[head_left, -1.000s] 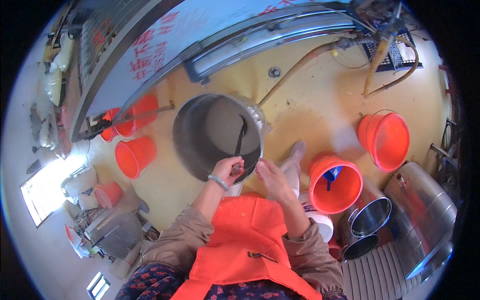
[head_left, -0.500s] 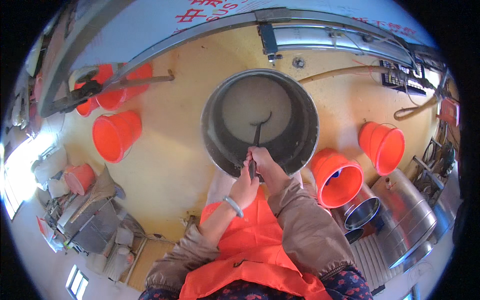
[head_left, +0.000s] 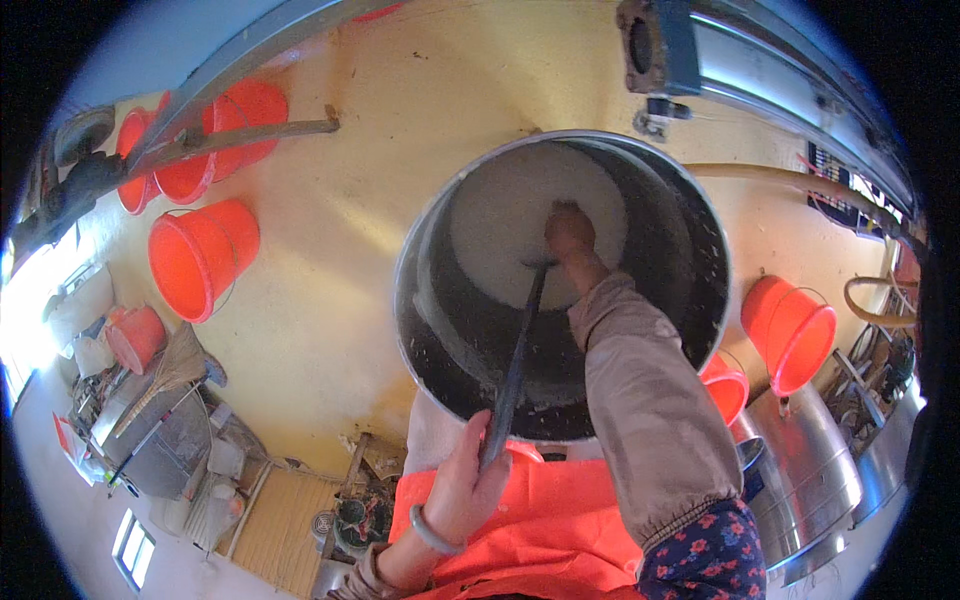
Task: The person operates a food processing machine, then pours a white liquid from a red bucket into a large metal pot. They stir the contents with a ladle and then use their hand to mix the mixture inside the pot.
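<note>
1. Fingers curl round the dark handle: left hand (head_left: 468, 488), low beside the near rim.
2. Long-handled tool (head_left: 515, 370) slants into the metal pot (head_left: 690, 300), roomy on its left.
3. Right hand (head_left: 570, 237) reaches deep inside; can't tell its finger state!
4. Right sleeve (head_left: 650, 400) crosses the rim, gap before the right wall.

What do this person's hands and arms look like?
The left hand is gloveless, with a pale grey bangle at its wrist. The right hand, also gloveless, has a taupe oversleeve above it, gathered at the top, meeting red-flowered dark blue fabric.
</note>
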The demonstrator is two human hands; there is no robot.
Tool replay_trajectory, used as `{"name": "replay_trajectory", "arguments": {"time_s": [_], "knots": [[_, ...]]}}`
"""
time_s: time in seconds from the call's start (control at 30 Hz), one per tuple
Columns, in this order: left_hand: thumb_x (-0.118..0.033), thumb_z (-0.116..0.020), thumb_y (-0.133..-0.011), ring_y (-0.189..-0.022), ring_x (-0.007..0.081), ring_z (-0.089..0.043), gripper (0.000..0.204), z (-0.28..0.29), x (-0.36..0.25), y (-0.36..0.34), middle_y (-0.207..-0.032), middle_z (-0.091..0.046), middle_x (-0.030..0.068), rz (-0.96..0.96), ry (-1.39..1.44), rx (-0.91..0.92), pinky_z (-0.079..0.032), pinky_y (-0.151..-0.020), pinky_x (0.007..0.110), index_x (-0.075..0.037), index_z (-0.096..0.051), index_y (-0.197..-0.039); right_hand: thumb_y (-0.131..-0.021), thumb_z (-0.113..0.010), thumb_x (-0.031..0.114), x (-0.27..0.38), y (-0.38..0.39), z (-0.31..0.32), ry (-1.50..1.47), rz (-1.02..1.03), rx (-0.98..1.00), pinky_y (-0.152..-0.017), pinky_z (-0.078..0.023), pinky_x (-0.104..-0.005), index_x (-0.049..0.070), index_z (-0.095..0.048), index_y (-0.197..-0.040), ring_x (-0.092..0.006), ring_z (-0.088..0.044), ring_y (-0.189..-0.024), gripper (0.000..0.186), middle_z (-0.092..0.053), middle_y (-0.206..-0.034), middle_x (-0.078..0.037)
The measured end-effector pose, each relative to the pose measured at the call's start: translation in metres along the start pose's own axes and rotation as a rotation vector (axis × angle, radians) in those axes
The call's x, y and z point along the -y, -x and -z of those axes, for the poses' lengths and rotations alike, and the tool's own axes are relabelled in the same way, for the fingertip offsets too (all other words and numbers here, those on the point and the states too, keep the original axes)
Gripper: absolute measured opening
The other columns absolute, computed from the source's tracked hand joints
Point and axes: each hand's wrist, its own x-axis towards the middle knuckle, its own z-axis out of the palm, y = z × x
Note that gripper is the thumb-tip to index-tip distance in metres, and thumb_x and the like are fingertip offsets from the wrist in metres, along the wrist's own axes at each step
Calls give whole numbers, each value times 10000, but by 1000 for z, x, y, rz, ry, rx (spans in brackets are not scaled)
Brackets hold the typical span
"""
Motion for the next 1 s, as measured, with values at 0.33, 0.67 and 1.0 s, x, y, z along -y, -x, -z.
{"name": "replay_trajectory", "arguments": {"time_s": [0.33, 0.67, 1.0], "knots": [[-63, -520, -848, -747, 203, -542, 473, -2, 21, -4, -889, -535, 149, -71, -13, -68, -453, -676, 306, 60, -342, -1268, -879, -513, 368, 9, 5, -16, -931, -365, 700, -690, -469, -305, 87, -629, -965, -207, -569, -829, 316, -606, -908, -81], [-151, -407, -885, -620, 69, -472, 433, -38, 25, -1, -773, -516, 13, 16, 870, -106, -388, -508, 209, -56, -351, -1304, -884, -482, 134, 151, 289, 175, -840, -44, 159, -993, -350, -316, 1, -569, -1107, -287, -473, -1149, 274, -526, -1152, -172], [-72, -397, -926, -730, 81, -464, 369, -72, 17, -4, -911, -504, 35, -406, 298, -578, -413, -660, 217, -38, -386, -1293, -856, -507, 86, 141, 285, 183, -1628, -725, 341, -536, -436, -276, 13, -501, -889, -148, -512, -606, 81, -521, -735, -49]]}}
